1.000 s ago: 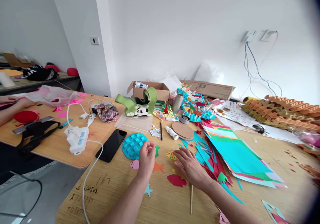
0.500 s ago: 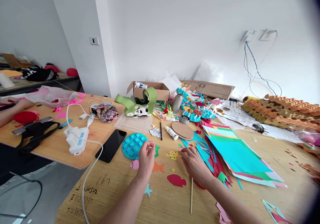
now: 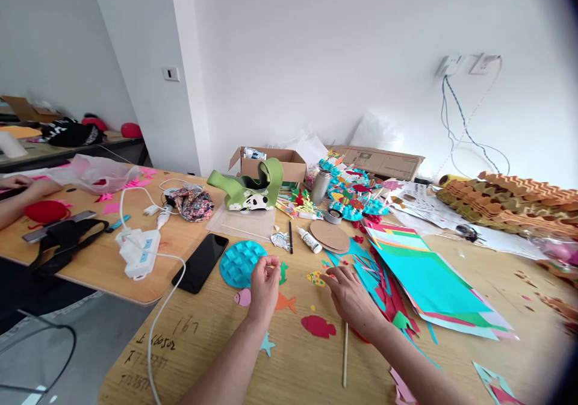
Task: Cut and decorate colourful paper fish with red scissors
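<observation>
The yellow paper fish (image 3: 315, 278) has shifted slightly rightward over the bench (image 3: 217, 333), pinched by its tail in the right hand's (image 3: 352, 296) grip, leaving its spots uncovered; whether the left hand's (image 3: 265, 284) curled grip holds anything, I cannot tell.

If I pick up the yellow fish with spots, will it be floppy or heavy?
The yellow spotted fish looks like a thin paper cut-out, so it's probably very light and a bit bendy. Its flat shape means a push would likely make it slide, not roll. Its thin edges might crease if squeezed hard.
</observation>
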